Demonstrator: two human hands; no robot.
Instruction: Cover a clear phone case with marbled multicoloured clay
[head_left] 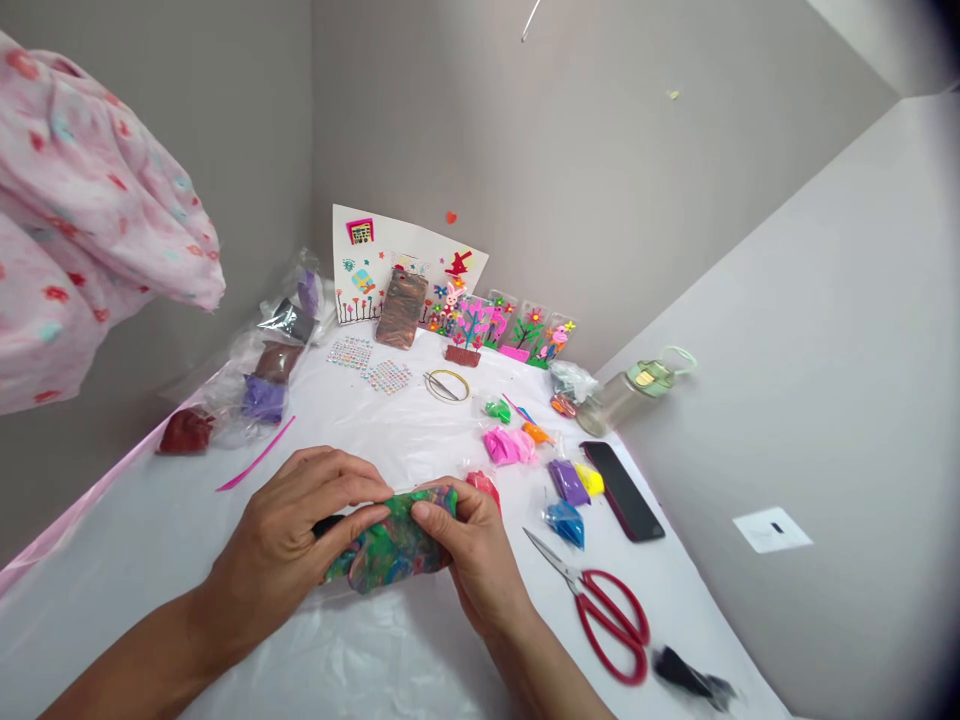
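Both my hands hold a flat piece of marbled modelling clay (405,545), mottled green, blue and red, above the white table cover. My left hand (315,515) grips its left end, fingers over the top edge and thumb along the face. A small dark part (328,525) shows beneath those fingers; I cannot tell what it is. On the right end, my right hand (476,545) presses its thumb against the front while the fingers lie behind. Just past that hand sits a bag of red clay (484,487). Whether the clay covers something is hidden.
Red-handled scissors (611,620) lie at the right, near a black phone (622,490) and bagged clay in pink (510,446) and blue (564,523). A bottle (626,395) stands behind. More bagged clay (264,398) lies left; decorated panels (525,328) line the back.
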